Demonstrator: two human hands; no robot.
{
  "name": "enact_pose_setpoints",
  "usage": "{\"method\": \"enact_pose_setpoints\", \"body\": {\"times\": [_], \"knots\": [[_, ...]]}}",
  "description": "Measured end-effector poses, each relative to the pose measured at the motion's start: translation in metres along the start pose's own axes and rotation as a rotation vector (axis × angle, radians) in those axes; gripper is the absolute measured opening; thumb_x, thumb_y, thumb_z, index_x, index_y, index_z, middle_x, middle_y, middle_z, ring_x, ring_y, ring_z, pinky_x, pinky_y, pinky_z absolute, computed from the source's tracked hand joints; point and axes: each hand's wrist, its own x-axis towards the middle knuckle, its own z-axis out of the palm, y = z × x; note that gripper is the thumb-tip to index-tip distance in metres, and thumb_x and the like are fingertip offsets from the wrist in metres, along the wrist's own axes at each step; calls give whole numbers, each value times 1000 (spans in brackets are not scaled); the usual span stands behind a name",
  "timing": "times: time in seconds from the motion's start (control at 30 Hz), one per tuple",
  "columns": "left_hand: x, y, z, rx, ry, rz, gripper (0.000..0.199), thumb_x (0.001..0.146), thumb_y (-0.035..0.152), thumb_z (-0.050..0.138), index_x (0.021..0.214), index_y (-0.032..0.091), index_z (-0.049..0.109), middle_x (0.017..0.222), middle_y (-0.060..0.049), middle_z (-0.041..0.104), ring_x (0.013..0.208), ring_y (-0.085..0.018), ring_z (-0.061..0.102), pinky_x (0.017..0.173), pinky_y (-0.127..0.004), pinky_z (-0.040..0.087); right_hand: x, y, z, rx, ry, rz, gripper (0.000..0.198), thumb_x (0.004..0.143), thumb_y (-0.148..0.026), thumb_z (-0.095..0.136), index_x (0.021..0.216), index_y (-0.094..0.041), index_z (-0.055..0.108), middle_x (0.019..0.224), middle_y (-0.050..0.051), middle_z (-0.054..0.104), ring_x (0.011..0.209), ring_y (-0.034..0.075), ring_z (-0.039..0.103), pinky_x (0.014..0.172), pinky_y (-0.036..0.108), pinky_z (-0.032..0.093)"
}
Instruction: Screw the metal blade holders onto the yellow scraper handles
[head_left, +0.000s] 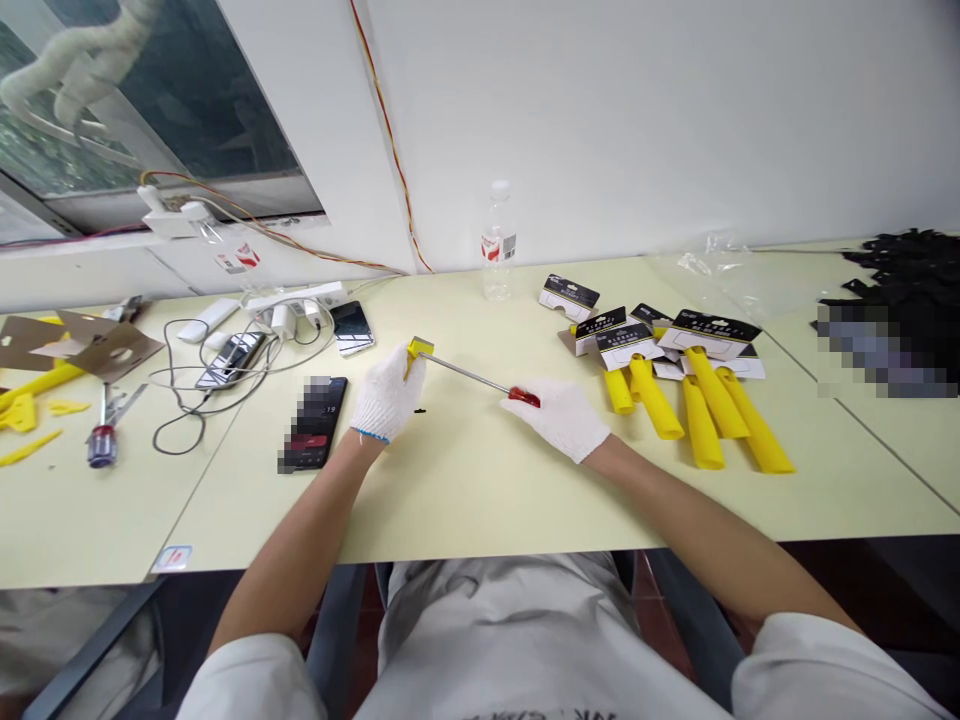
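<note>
A pale yellow-green table (480,500) fills the middle of the view, seen from above by the person seated at it; its left and right ends run out of frame. On the table to the right of the person's hands lies a group of yellow tools (701,405) with printed card headers, overlapping so that their count is hard to tell. Further right, at the frame's edge, sits a heap of black pieces (907,270), partly blurred out. Left of the hands lies a dark phone (315,422), its screen partly blurred, and beyond it a tangle of cables (225,365). A clear plastic bottle (498,245) stands at the table's far edge, behind the hands. The right hand (562,415), in a white knit glove, is closed around the red handle of a screwdriver (480,378), most of the handle hidden in the fist. The left hand (388,398), also gloved, is curled around a small yellow part (418,349), only a corner showing. The screwdriver's metal shaft spans between the hands, tip meeting the yellow part.
</note>
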Motion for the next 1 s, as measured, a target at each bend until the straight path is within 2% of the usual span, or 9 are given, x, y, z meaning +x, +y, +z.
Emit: {"method": "enact_pose_setpoints", "body": {"times": [0.13, 0.3, 0.4, 0.53, 0.6, 0.67, 0.77, 0.9, 1.0], "knots": [[0, -2, 0, 15, -4, 11, 17, 113, 36, 59, 104, 23, 66, 82, -5, 72, 82, -27, 76, 83, -33, 53, 0, -1, -2, -31, -14, 6, 33, 111, -46, 68, 88, -22, 69, 93, 9, 78, 87, 26, 69, 76, 35, 41], [2, -6, 0, 35, 0, 24, 20, 114, 37, 57, 104, 23, 66, 80, -5, 71, 82, -28, 75, 85, -35, 52, 1, -4, -5, 90, -81, 38, 42, 111, -50, 64, 80, -22, 65, 77, 5, 71, 74, 22, 64, 72, 33, 40], [2, -8, 1, 41, 0, 31, 23, 116, 41, 56, 106, 23, 67, 80, -5, 72, 82, -27, 74, 87, -36, 53, 1, -3, -9, 333, -255, 118, 50, 111, -58, 57, 80, -21, 66, 67, 1, 63, 61, 16, 55, 64, 30, 40], [2, -9, 3, 45, 3, 57, 26, 117, 43, 55, 114, 21, 69, 83, -5, 74, 86, -27, 74, 91, -38, 54, 0, 0, -15, 699, -506, 311, 59, 106, -75, 55, 108, -19, 72, 64, -5, 55, 43, 10, 30, 43, 27, 23], [1, -10, 4, 46, 7, 65, 28, 118, 44, 54, 117, 21, 70, 83, -5, 75, 87, -27, 74, 92, -38, 54, 0, 1, -18, 800, -573, 349, 62, 101, -80, 59, 110, -19, 70, 63, -7, 50, 42, 8, 22, 41, 25, 16], [1, -10, 4, 48, 8, 69, 30, 119, 45, 54, 118, 21, 70, 84, -5, 75, 86, -27, 74, 91, -39, 54, 0, 1, -19, 823, -596, 360, 60, 100, -80, 61, 109, -20, 68, 63, -8, 47, 43, 8, 20, 41, 25, 15], [2, -12, 4, 54, 11, 74, 31, 120, 45, 53, 117, 20, 71, 84, -6, 75, 86, -27, 74, 91, -39, 54, 0, -3, -19, 660, -498, 337, 46, 98, -68, 72, 103, -23, 63, 67, -7, 53, 46, 9, 32, 44, 26, 23], [3, -14, 5, 66, 16, 80, 33, 120, 45, 52, 114, 19, 70, 86, -8, 75, 93, -29, 74, 94, -41, 53, 0, -6, -10, 313, -110, 177, 31, 94, -45, 81, 89, -22, 61, 81, 1, 67, 70, 16, 59, 67, 30, 44], [4, -15, 6, 68, 22, 79, 34, 120, 46, 52, 112, 18, 70, 88, -10, 75, 100, -31, 74, 96, -43, 53, 0, -5, -5, 121, 23, 70, 30, 100, -42, 76, 84, -22, 61, 87, 5, 72, 83, 22, 65, 79, 34, 44]]}}
